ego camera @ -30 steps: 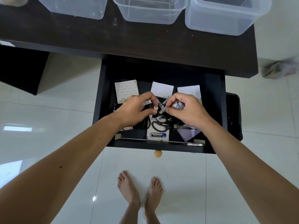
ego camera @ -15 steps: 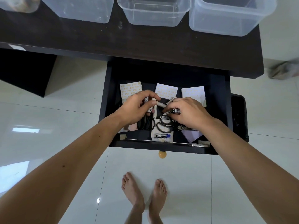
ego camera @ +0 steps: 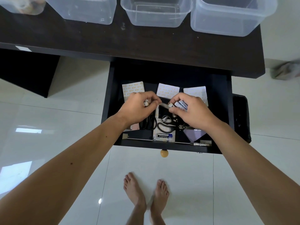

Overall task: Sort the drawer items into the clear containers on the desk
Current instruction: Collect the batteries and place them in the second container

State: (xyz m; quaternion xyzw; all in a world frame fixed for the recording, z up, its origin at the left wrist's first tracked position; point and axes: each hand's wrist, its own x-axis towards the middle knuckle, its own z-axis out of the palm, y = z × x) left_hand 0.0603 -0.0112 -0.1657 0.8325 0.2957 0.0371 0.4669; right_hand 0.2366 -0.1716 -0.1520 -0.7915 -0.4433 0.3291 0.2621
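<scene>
While both hands are down in the drawer, the sorting is judged to be at an early stage.

Left hand: the left hand point(ego camera: 138, 108) is curled round a small white battery, pinched at the fingertips.
Right hand: several batteries point(ego camera: 181, 106) are gripped in the right hand point(ego camera: 193, 111), with another pinched at its fingertips.
Drawer: the open drawer point(ego camera: 224, 101) holds what is left: black scissors point(ego camera: 164, 125), a loose battery point(ego camera: 165, 136) near the front edge, and three printed paper packets point(ego camera: 168, 90) along the far side.
Containers: three clear containers point(ego camera: 156, 13) stand on the far part of the desk point(ego camera: 113, 39); nothing can be seen inside them.
Done: no item can be seen delivered to these three.
Left: batteries, scissors and packets are all to be carried up.
Hidden: items under the hands are covered; a fourth container at far left is cut off and blurred, its contents unreadable.
</scene>
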